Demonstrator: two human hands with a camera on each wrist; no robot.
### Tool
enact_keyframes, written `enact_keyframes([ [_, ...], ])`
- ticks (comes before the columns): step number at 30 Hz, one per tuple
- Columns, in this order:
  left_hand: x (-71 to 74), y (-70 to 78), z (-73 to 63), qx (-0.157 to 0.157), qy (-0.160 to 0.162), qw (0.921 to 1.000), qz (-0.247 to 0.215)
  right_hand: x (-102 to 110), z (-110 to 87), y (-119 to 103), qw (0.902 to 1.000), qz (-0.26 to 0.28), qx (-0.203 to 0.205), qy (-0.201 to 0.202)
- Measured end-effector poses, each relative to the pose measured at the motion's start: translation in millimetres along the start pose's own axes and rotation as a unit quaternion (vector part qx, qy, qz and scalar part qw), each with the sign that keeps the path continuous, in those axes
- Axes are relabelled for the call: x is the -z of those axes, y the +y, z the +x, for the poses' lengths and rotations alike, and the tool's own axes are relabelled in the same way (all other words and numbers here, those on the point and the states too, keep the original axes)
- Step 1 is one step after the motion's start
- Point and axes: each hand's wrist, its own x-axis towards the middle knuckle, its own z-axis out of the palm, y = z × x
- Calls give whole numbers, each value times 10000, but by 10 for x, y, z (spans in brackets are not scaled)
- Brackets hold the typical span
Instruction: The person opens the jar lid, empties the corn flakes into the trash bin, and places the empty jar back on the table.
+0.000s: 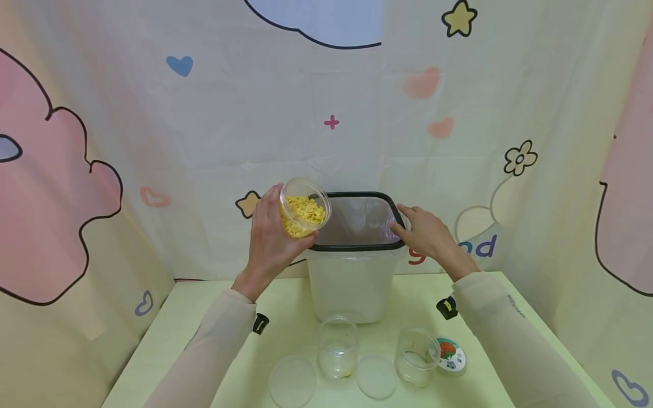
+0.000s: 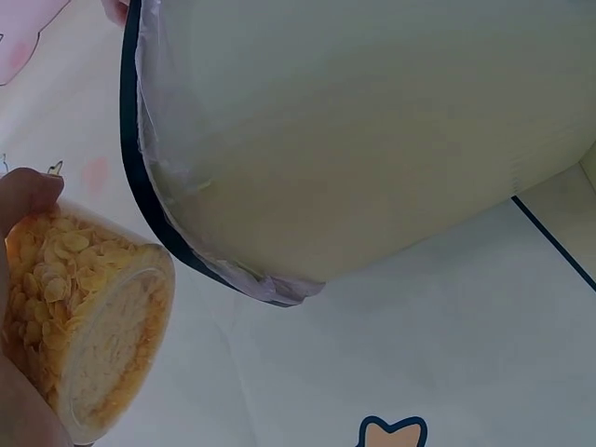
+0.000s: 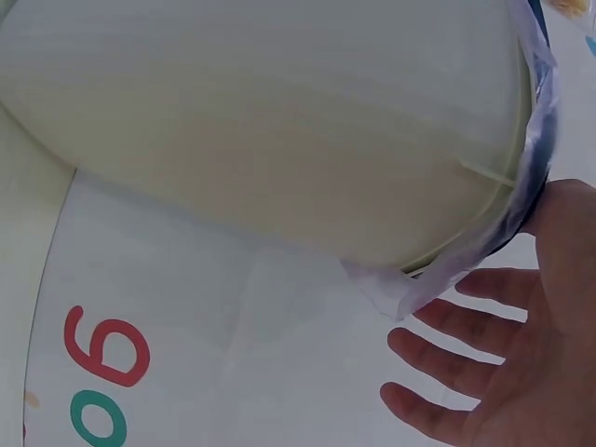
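Observation:
My left hand point(image 1: 270, 232) grips a clear plastic jar point(image 1: 305, 184) of yellow corn flakes point(image 1: 306, 211), tilted with its mouth toward the bin. The jar is just left of the black rim point(image 1: 357, 247) of a pale trash bin point(image 1: 352, 289), above the rim's near left corner. A thin clear bag point(image 3: 410, 289) lines the bin and hangs over its edge. My right hand point(image 1: 425, 232) is at the bin's right side, its thumb on the rim and its other fingers point(image 3: 447, 358) spread loosely outside. In the left wrist view, flakes fill much of the jar point(image 2: 93, 326).
Two clear jars point(image 1: 338, 348) point(image 1: 415, 357) stand in front of the bin. Beside them lie two translucent lids point(image 1: 292, 381) point(image 1: 376, 377) and a round lid with a printed red picture point(image 1: 450, 357). A patterned cloth point(image 1: 245, 113) hangs behind the table.

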Motion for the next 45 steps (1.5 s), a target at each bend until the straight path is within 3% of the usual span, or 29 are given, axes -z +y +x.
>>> enact_keyframes([
  [15, -55, 37, 228, -135, -23, 9999, 65, -10, 9, -31, 9996, 147, 29, 247],
  [28, -136, 9, 308, -210, -186, 9995, 152, -85, 74, -21, 9987, 270, 3, 421],
  [45, -245, -23, 456, -529, -872, 9897, 1007, -142, 60, -1, 9977, 533, -116, 391],
])
